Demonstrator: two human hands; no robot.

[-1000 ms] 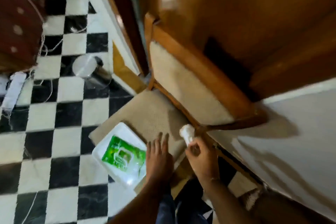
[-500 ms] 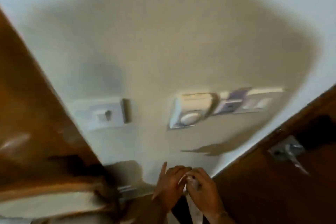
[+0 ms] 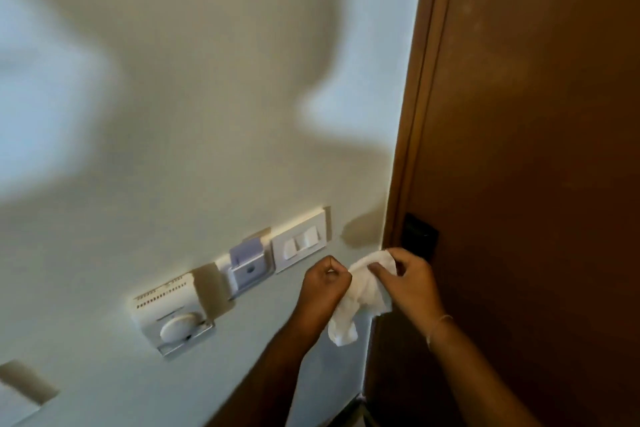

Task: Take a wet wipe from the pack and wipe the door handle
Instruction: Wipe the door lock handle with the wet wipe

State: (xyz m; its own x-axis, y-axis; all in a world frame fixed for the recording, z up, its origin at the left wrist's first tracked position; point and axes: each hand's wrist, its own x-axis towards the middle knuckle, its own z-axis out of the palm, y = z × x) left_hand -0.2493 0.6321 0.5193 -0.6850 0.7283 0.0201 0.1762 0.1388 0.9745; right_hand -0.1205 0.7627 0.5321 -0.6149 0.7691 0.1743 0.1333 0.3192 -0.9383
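item: wet wipe (image 3: 365,291). white, crumpled, partly bunched. stretched between both yr hands in front of the wall (image 3: 207,114), lower tail hanging loose below the left hand.

yr left hand (image 3: 325,282): fist clenched on the wipe's left edge, knuckles up, forearm coming in from bottom centre.

yr right hand (image 3: 408,284): fingers pinched on the wipe's upper right part, thumb side toward the left hand. thin bracelet (image 3: 438,326) at the wrist. this hand overlaps the door frame (image 3: 415,114) edge.

door (image 3: 536,149): brown wood, fills right side of view, shut against the frame as far as you can see. dark fitting (image 3: 420,236) on the door edge just above yr right hand; can't tell if it's the handle or a lock plate, partly hidden by the hand. wipe not touching it.

wall fittings, l to r, all left of yr hands:
- thermostat (image 3: 173,317), white, round dial, vent slots on top.
- key-card holder (image 3: 247,262), pale lilac front, small round hole.
- light switch plate (image 3: 299,241), white, two rockers, nearest to yr left hand, not touching.
- another white plate (image 3: 17,399) at bottom left corner, cut off by frame edge.

soft shadows across the upper wall. pack not in view.
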